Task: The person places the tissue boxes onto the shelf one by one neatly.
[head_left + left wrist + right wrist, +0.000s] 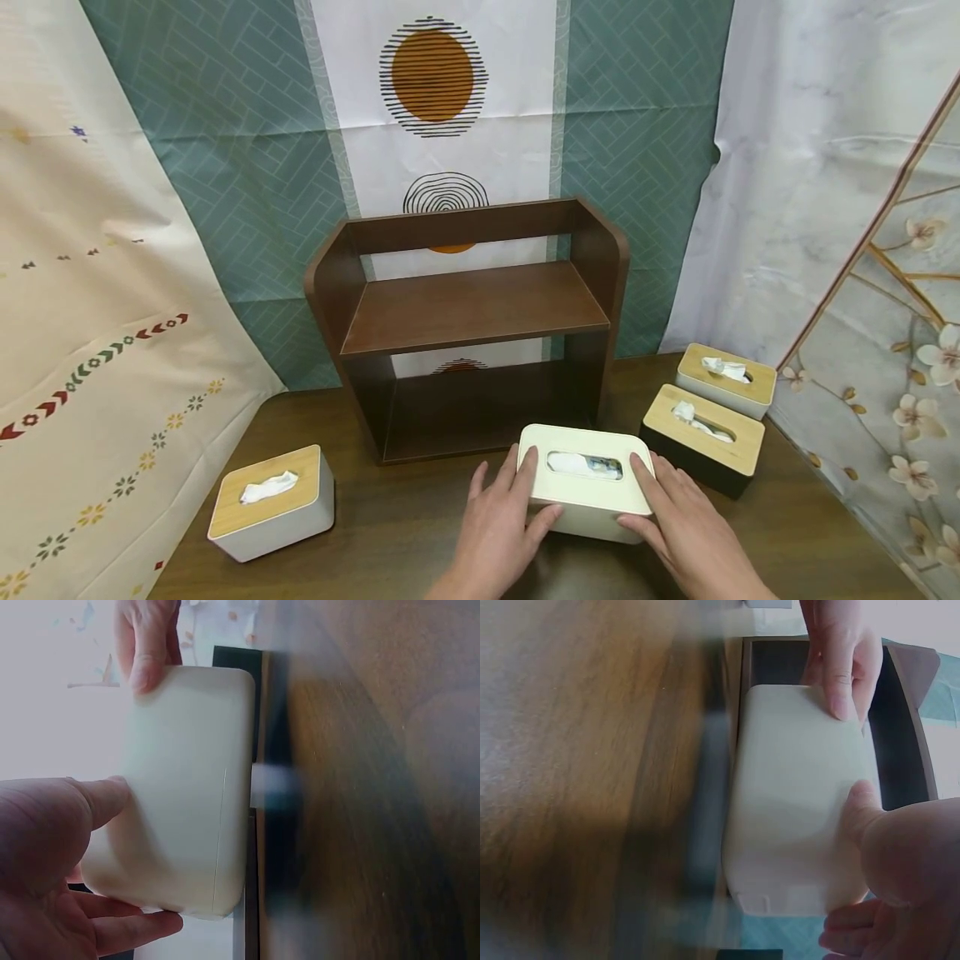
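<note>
A cream tissue box (596, 492) with an oval slot in its lid is held between both hands in front of the shelf. My left hand (498, 525) grips its left end, thumb on the near side and fingers along the end. At the opposite end my right hand (686, 525) grips it the same way, its thumb on the near face. In the left wrist view the box's plain side (187, 787) shows, with a thin seam near the bottom edge. White tissue and a printed patch show in the slot.
A dark brown two-tier shelf (480, 308) stands behind the cream box. To the right are a black tissue box (697, 467) with a wooden lid and a white one (727, 400) behind it. Another white tissue box (288, 533) sits at the left on the wooden table (390, 533).
</note>
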The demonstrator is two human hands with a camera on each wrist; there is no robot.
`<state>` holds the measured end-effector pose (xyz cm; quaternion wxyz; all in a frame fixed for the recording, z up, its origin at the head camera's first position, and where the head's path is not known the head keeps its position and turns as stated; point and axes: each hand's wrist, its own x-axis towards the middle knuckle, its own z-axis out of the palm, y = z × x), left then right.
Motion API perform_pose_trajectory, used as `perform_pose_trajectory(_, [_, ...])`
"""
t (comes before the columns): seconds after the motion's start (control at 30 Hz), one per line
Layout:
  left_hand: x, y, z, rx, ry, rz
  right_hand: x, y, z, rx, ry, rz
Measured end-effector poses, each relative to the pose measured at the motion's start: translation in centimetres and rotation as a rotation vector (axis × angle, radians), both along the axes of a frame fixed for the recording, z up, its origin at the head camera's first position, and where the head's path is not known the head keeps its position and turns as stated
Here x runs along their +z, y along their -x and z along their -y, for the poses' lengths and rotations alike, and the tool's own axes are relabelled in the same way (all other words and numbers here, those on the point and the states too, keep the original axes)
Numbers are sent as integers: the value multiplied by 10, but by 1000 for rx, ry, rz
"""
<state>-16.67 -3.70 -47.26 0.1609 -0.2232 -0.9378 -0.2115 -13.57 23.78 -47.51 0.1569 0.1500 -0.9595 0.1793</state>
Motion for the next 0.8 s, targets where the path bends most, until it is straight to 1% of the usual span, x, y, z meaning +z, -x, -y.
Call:
perform_pose_trajectory(0.07, [1, 1, 1, 9, 0, 2, 0, 2, 2, -1, 6, -1])
perform_pose_trajectory(0.13, [1, 2, 2, 17, 2, -6, -1, 4, 4, 0, 8, -31])
perform_pose_trajectory(0.27, [2, 4, 5, 31, -6, -22, -5, 8, 8, 19, 3, -159])
perform_pose_trajectory(0.37, [2, 6, 7, 41, -13, -29, -5, 12, 11, 38, 13, -223])
perform_pose_trajectory(0.6, [4, 10, 10, 62, -29, -26, -2, 22, 16, 75, 41, -247])
perform_pose_trajectory(0.8, [4, 17, 14, 76, -35, -59, 1, 31, 20, 88, 62, -222])
